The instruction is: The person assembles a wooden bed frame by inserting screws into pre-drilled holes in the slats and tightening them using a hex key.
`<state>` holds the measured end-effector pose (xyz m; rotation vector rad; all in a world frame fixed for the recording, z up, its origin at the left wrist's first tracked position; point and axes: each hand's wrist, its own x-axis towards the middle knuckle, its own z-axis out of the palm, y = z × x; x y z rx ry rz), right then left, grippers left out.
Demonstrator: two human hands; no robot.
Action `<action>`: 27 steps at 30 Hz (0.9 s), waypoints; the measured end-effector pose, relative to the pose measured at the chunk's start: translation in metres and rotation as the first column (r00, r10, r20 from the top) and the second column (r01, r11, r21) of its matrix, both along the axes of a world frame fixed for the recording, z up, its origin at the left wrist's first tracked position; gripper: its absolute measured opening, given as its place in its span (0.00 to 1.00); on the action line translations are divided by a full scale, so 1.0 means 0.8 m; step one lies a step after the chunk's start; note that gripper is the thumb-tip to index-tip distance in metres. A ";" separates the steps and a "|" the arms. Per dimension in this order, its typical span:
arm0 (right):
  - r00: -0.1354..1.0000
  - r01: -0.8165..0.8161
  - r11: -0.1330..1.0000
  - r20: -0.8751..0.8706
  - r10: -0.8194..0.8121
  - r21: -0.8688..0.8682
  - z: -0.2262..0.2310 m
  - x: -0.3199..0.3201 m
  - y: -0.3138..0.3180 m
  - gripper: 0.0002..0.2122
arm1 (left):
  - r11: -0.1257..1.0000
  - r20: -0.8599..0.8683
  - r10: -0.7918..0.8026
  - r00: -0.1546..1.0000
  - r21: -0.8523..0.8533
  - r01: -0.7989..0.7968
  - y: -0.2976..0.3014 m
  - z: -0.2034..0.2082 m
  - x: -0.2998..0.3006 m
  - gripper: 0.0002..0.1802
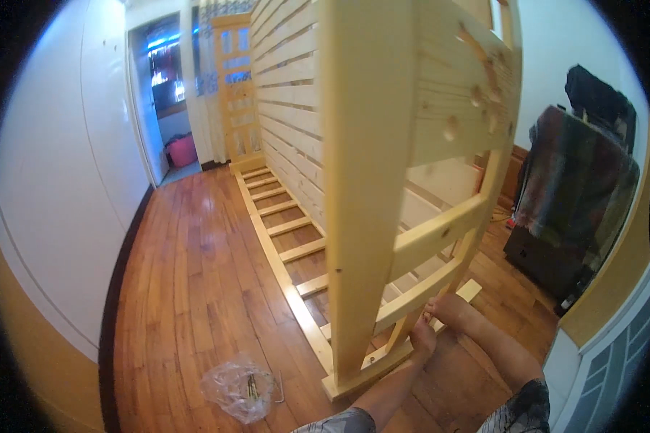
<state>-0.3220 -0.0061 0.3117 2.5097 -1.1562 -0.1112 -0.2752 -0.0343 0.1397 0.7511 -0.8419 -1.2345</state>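
A large pale-wood bed frame (365, 180) stands close in front of me, with a thick upright post at its near corner and crossbars at its end. Both my hands meet low at this end, by the lower crossbar (419, 292). My left hand (422, 338) is curled close beside the wood. Just above and to the right of it, my right hand (446, 310) has its fingers drawn together. Whatever they grip is too small or hidden to make out. A clear plastic bag (238, 390) with small metal-looking pieces lies on the floor, a thin bent rod (279, 387) next to it.
A slatted panel (289, 94) rises along the frame, and a ladder-like slatted section (285, 227) lies low beside it. White cabinet doors (58, 180) line the left. At the right stands a dark covered object (578, 187). A pink tub (183, 150) sits beyond the far doorway.
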 end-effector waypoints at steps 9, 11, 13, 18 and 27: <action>0.758 0.211 0.978 0.633 -0.158 -0.008 -0.199 -0.196 -0.096 0.10 | 0.994 0.047 -0.011 0.999 -0.105 0.016 0.067 0.083 -0.014 0.14; 0.732 0.140 0.990 0.672 -0.110 0.009 -0.206 -0.159 -0.107 0.10 | 0.985 0.227 0.129 0.965 -0.137 -0.100 0.049 0.054 -0.010 0.14; 0.690 0.066 0.997 0.721 -0.065 0.027 -0.202 -0.148 -0.093 0.10 | 0.963 0.379 0.255 0.890 -0.187 -0.196 0.031 0.025 -0.010 0.13; 0.563 -0.007 0.993 0.821 -0.091 0.115 -0.174 -0.119 -0.078 0.10 | 0.990 0.736 -0.125 0.665 0.133 0.040 0.029 0.000 -0.030 0.10; 0.328 -0.186 0.958 0.933 -0.149 0.219 -0.074 -0.011 -0.055 0.11 | 0.995 0.820 0.083 0.566 -0.039 -0.089 0.030 -0.006 -0.026 0.09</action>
